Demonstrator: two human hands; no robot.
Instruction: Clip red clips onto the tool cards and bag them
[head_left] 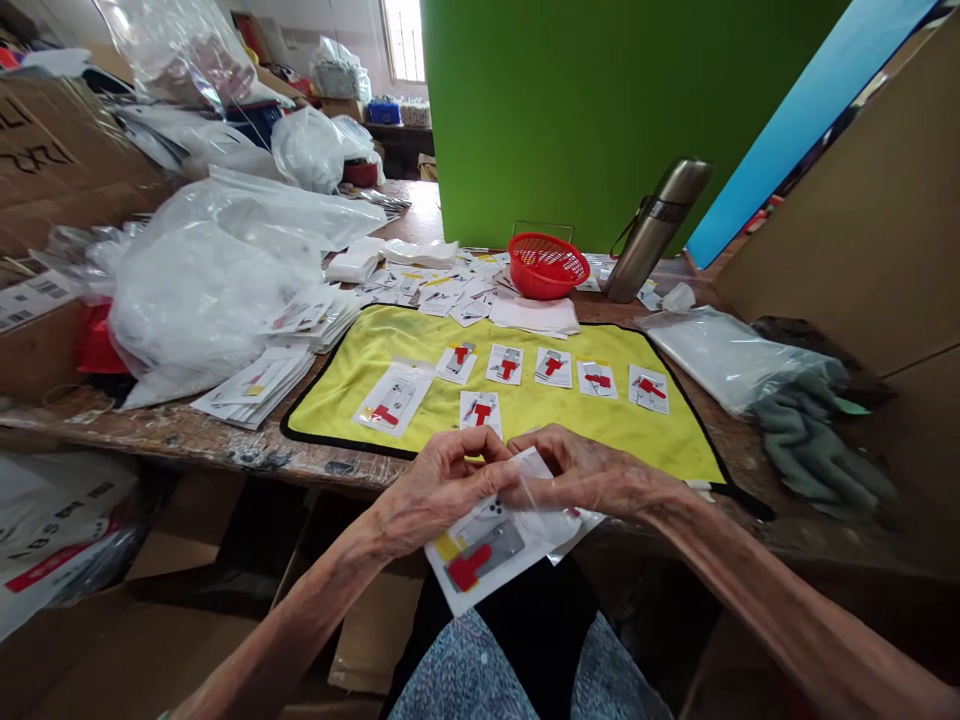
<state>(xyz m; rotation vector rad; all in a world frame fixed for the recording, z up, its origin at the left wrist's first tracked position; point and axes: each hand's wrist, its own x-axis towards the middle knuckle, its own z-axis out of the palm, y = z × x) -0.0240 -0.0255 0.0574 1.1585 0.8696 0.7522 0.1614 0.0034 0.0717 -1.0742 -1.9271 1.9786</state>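
Over my lap, at the near edge of the table, both hands close on the top of a clear plastic packet [484,565]. Inside it I see a white sheet, a grey flat piece, a red T-shaped piece and some yellow. My left hand [450,485] pinches its upper left side with thumb and fingers. My right hand [581,468] grips the upper right, fingertips close to the left thumb. Part of another packet [579,532] shows beneath my right hand; what supports it is hidden. On the yellow cloth [352,375] lie several similar cards with red pieces and a bagged packet [395,398].
Behind the cloth are a red plastic basket [547,268], loose printed cards [442,290] and a leaning steel flask [660,230]. Stacked packets [259,385] and a large white plastic bag [214,270] stand left. Grey-green gloves [814,440] lie right. A green panel [600,110] rises behind.
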